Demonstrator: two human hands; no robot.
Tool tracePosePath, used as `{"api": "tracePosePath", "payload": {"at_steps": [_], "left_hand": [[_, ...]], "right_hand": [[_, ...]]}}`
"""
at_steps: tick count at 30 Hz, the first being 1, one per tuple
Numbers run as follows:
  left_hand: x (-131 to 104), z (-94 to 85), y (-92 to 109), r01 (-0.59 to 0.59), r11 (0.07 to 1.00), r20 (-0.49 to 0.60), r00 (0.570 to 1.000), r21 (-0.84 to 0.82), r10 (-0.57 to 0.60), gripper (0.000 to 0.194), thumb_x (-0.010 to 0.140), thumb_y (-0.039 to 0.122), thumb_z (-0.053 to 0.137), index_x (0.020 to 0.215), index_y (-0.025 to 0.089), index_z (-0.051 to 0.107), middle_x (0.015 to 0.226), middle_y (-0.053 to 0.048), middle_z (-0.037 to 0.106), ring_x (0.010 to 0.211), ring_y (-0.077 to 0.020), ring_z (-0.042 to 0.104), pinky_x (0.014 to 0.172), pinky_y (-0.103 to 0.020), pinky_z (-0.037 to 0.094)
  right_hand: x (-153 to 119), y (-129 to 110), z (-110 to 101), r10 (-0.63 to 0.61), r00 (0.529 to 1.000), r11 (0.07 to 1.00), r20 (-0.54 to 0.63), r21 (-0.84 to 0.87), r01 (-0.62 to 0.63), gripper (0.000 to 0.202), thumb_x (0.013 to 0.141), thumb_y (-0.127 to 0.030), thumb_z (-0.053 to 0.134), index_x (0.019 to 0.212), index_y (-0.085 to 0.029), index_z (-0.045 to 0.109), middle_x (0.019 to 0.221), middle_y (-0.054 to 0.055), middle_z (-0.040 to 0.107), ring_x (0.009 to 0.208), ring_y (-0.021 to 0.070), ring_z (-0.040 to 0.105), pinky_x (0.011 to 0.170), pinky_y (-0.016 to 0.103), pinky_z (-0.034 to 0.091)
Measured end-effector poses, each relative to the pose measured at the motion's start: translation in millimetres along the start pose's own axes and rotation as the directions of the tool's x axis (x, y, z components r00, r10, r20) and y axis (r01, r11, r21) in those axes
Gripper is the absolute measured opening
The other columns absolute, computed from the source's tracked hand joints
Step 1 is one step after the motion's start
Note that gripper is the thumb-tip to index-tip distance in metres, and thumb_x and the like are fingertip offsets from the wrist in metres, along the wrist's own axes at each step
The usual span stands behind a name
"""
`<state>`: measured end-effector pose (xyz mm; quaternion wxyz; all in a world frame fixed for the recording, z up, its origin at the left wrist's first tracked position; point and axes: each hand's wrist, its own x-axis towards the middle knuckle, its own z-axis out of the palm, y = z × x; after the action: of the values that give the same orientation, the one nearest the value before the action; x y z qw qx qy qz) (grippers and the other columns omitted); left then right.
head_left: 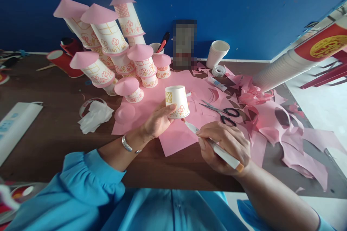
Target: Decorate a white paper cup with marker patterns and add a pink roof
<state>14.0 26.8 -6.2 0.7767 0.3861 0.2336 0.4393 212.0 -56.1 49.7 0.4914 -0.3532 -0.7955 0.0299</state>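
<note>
My left hand grips a small white paper cup, held upside down above the table. The cup carries a yellow lattice window and red flowers along its wide lower rim. A white marker with an orange end is pinched in my right hand, its tip pointing toward the cup's lower rim. Whether the tip touches the cup I cannot tell. Under both hands lies pink paper. Black-handled scissors rest on it, just beyond my right hand.
Paper-cup towers with pink cone roofs stand at the back left. Pink scraps cover the right side. A tall cup stack leans at right. A crumpled tissue and a tape roll lie on the table.
</note>
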Motion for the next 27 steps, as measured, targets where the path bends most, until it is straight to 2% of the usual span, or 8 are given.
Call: {"api": "tracePosePath", "payload": {"at_steps": [6, 10, 16, 22, 27], "left_hand": [[1, 0.7, -1, -0.005, 1.000, -0.030, 1.000, 0.015, 0.006, 0.069, 0.085, 0.052, 0.087, 0.144, 0.020, 0.068, 0.108, -0.011, 0.078, 0.091, -0.0219, 0.069, 0.075, -0.032, 0.058], [1, 5.3, 1, -0.010, 1.000, -0.004, 1.000, 0.020, 0.010, 0.074, 0.088, 0.050, 0.086, 0.152, 0.021, 0.063, 0.111, -0.011, 0.079, 0.092, -0.0221, 0.070, 0.076, -0.032, 0.056], [1, 6.8, 0, -0.019, 0.999, -0.007, 1.000, 0.040, 0.020, 0.073, 0.088, 0.050, 0.086, 0.151, 0.022, 0.063, 0.107, -0.010, 0.080, 0.095, -0.0239, 0.071, 0.081, -0.034, 0.055], [1, 3.0, -4, -0.027, 0.997, -0.024, 0.999, 0.071, 0.029, 0.062, 0.090, 0.051, 0.084, 0.142, 0.021, 0.070, 0.109, -0.011, 0.080, 0.104, -0.0268, 0.071, 0.088, -0.036, 0.056], [0, 0.2, -6, -0.025, 0.997, -0.010, 1.000, 0.079, 0.026, 0.053, 0.092, 0.051, 0.082, 0.135, 0.022, 0.073, 0.113, -0.011, 0.079, 0.102, -0.0246, 0.070, 0.087, -0.035, 0.055]], "right_hand": [[0, 2, 3, -0.042, 0.999, 0.998, 0.013, -0.041, 0.042, 0.022, 0.092, -0.004, 0.064, 0.107, -0.021, 0.064, 0.078, 0.000, 0.075, 0.065, 0.0148, 0.076, 0.061, 0.025, 0.065], [1, 3, 5, -0.081, 0.996, 0.995, 0.027, -0.056, 0.083, 0.025, 0.091, -0.002, 0.065, 0.110, -0.019, 0.065, 0.079, 0.001, 0.077, 0.067, 0.0158, 0.077, 0.064, 0.025, 0.067], [0, 3, 7, -0.091, 0.995, 0.994, 0.045, -0.064, 0.093, 0.028, 0.090, -0.002, 0.065, 0.113, -0.019, 0.066, 0.081, 0.001, 0.077, 0.069, 0.0165, 0.077, 0.064, 0.026, 0.068], [-2, 4, 11, -0.115, 0.992, 0.991, 0.055, -0.069, 0.119, 0.025, 0.093, -0.003, 0.064, 0.112, -0.019, 0.064, 0.080, 0.002, 0.075, 0.068, 0.0168, 0.076, 0.060, 0.027, 0.066], [-3, 5, 11, -0.124, 0.990, 0.988, 0.066, -0.079, 0.129, 0.021, 0.095, -0.003, 0.063, 0.111, -0.017, 0.063, 0.080, 0.005, 0.075, 0.067, 0.0177, 0.075, 0.059, 0.029, 0.065]]}}
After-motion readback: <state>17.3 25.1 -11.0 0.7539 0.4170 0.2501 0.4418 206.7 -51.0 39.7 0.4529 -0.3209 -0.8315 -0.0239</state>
